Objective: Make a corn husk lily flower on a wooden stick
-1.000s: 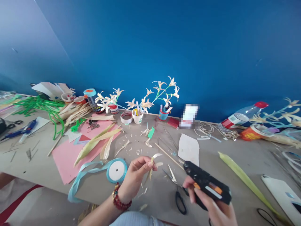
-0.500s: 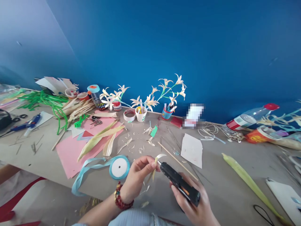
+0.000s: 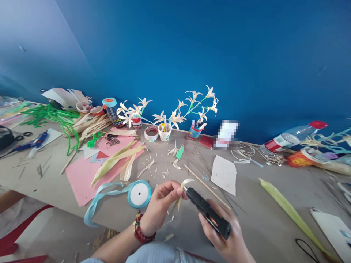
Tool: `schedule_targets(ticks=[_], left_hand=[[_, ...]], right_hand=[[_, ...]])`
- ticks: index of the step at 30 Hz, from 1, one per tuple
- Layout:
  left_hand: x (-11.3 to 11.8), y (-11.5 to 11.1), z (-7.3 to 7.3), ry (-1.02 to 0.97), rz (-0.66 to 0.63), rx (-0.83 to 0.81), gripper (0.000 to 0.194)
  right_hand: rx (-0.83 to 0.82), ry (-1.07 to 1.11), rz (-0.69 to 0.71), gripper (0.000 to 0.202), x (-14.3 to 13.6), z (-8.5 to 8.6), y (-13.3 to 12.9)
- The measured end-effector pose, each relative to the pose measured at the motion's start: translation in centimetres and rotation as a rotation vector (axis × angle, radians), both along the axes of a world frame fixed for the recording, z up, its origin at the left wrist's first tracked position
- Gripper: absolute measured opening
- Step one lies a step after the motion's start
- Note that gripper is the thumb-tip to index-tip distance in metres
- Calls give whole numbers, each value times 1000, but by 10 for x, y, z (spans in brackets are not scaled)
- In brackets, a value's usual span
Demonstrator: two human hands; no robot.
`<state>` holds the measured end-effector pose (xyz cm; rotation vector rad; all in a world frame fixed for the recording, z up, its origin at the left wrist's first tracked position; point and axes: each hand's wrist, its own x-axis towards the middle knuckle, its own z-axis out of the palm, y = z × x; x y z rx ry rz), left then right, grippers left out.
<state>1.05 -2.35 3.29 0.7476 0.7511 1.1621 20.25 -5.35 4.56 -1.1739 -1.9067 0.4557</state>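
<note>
Near the table's front edge, my left hand [image 3: 163,204] pinches a small corn-husk flower [image 3: 187,181] with pale, curved petals between thumb and fingers. My right hand [image 3: 225,230] is wrapped round a black glue gun [image 3: 207,212]. Its metal nozzle points up and left and meets the flower at my left fingertips; whether glue is coming out is too small to tell. Left of my left hand lies a spool of light blue ribbon [image 3: 139,193], its loose end trailing over the table edge. Husk scraps [image 3: 148,166] are scattered beyond my hands.
Pink paper [image 3: 79,179] with husk strips [image 3: 109,170] lies to the left. Finished-looking husk flowers [image 3: 177,118] stand in cups along the blue wall. A thin stick [image 3: 204,184], a white sheet [image 3: 223,175] and a long green husk [image 3: 290,212] are on the right.
My right hand and the glue gun have shifted very slightly left, with the gun's rear end moving most. My left hand keeps its pinch on the flower.
</note>
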Motion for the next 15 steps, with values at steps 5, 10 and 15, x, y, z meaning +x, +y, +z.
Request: schedule_targets(ticks=[5,10,15], left_hand=[[0,0,-1,-1,2,4,16],[0,0,1,14,-2,8,19],[0,-1,2,21,-1,5,21]], right_hand=[[33,-25,22,8,-1,2,0],[-3,-38,3,6,-1,0,-1],[-20,-13,-17,5,0,-3,-2]])
